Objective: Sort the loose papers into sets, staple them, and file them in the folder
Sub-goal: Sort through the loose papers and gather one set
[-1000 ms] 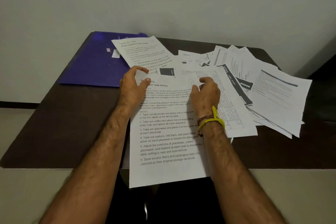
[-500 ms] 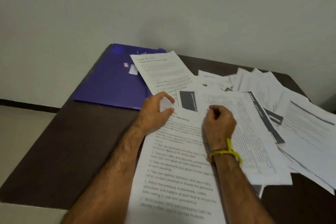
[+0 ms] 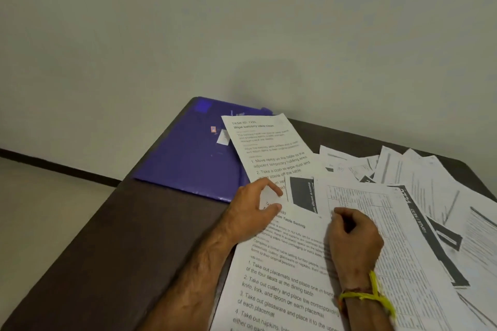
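A printed sheet headed "Table Setting" lies nearest me on the dark table. My left hand pinches its top left corner between thumb and fingers. My right hand, fingers curled, rests on the sheet's upper right edge; whether it grips paper is hidden. A purple folder lies closed at the table's far left corner. A sheet headed "Wipe balcony table clean" overlaps the folder's right side. Several loose papers spread across the right half of the table.
The dark brown table shows bare wood along its left side, with its left edge dropping to a pale floor. A plain wall stands close behind the table's far edge. No stapler is in view.
The view has swung up and left, so the table sits lower right in frame. Both hands stay on the top of the "Table Setting" sheet; the right hand's fingers have curled in.
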